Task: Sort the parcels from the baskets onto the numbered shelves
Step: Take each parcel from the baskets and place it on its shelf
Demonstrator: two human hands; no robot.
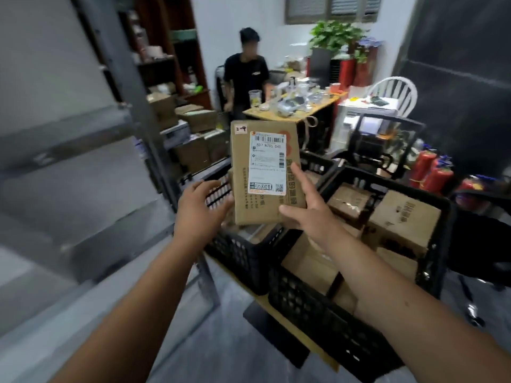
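Flat brown cardboard parcel with a white printed shipping label is being held upright above the near-left black plastic lattice basket, label facing the camera. Small handwritten sticker sitting at its top-left corner; marking too small to read reliably.

Right hand is gripping the parcel's lower-right corner: thumb across the bottom edge, a finger running up the right side. Left hand is sitting just beside the parcel's lower-left edge, fingers spread and relaxed; can't tell whether it's actually touching, so not counting it as a grip.

Second black plastic lattice basket is standing to the right, touching the first, holding several more brown cardboard boxes. More cardboard showing low in the near basket too.

Grey metal shelving is running along the left, blurred; no numbers legible, no parcels visible on the tiers in view.

Progress, judging from this: early-to-middle. One parcel in hand, label being checked, not placed. Both baskets carrying stock, so most sorting is looking undone.

Person in a black T-shirt is standing behind a cluttered wooden table at the back.
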